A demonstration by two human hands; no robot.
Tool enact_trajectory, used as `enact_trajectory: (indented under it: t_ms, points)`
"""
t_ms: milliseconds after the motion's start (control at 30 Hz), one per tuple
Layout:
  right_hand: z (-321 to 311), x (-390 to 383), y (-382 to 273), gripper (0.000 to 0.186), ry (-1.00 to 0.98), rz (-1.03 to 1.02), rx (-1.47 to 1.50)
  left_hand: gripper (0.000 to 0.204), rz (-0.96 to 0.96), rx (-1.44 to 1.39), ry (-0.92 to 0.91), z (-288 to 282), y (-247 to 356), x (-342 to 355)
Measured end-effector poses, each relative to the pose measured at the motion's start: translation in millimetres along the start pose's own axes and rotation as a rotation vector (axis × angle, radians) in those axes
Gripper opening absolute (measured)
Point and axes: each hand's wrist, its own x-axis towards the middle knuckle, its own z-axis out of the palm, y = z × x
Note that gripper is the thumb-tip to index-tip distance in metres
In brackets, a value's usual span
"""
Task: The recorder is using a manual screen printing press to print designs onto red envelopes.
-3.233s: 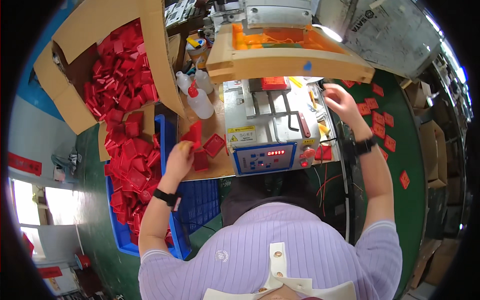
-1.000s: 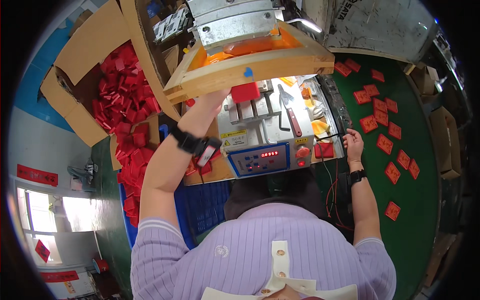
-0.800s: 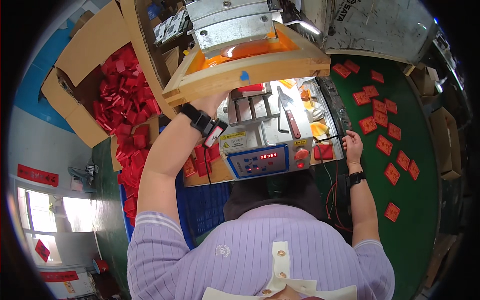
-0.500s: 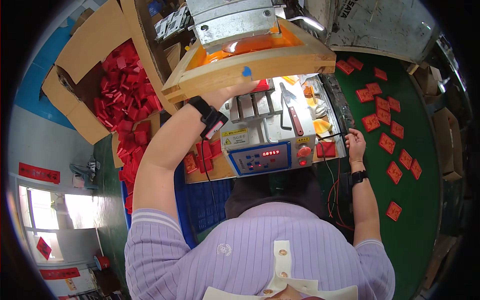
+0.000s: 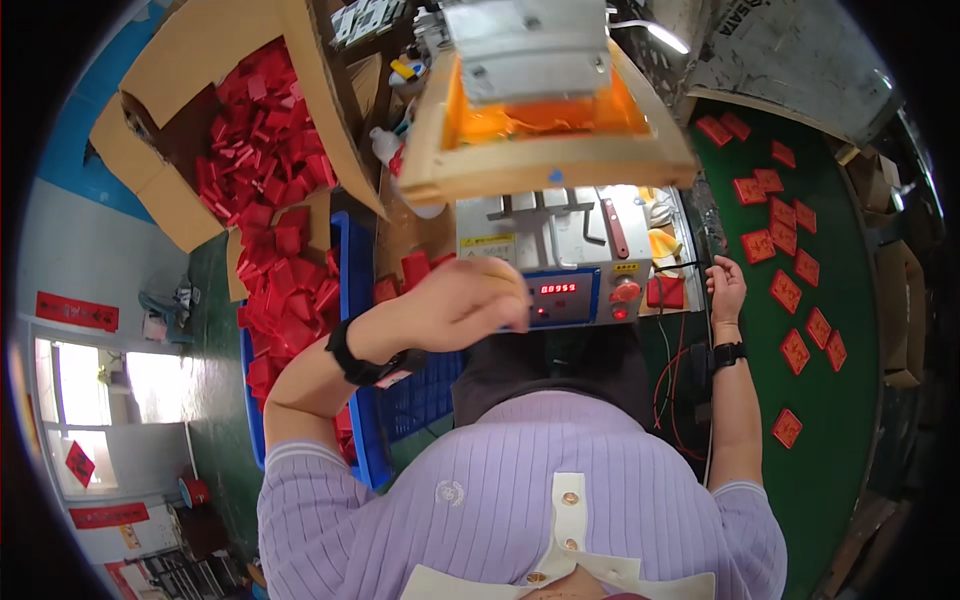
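My left hand, slightly blurred, is in front of the lit control panel of a metal printing machine, fingers curled; what they hold, if anything, is hidden. Above the machine sits a wooden screen frame with orange ink, under a metal head. A metal jig with bars and a red-handled spatula lie below the frame. My right hand is at the bench's right edge beside a black cable, fingers bent, contents unclear. Red pieces lie left of the machine.
A cardboard box and blue crate full of red pieces are at left. Several printed red cards lie on the green surface at right. Squeeze bottles stand behind. A grey case is at upper right.
My left hand came out from under the screen frame, down and toward me, in front of the panel. The frame and head appear shifted, and blurred. My right hand stays at the edge.
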Motion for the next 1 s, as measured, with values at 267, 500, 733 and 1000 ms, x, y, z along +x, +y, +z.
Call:
enact_trajectory:
  t_ms: [267, 500, 733, 1000]
  points:
    - [-5, 4, 3, 0.020, 0.006, -0.004, -0.049, 0.022, -0.765, -0.005, 0.817, -23, -46, -96]
    - [-1, 6, 4, 0.020, -0.017, 0.000, -0.036, 0.047, -0.893, 0.681, 0.288, 18, -164, -167]
    - [2, 8, -16, 0.021, -0.052, 0.146, -0.019, 0.059, -1.355, 0.677, 0.320, 56, -233, -166]
    - [64, 25, -138, 0.022, -0.360, -0.114, -0.108, 0.038, -1.208, 0.576, 0.493, 50, -240, -180]
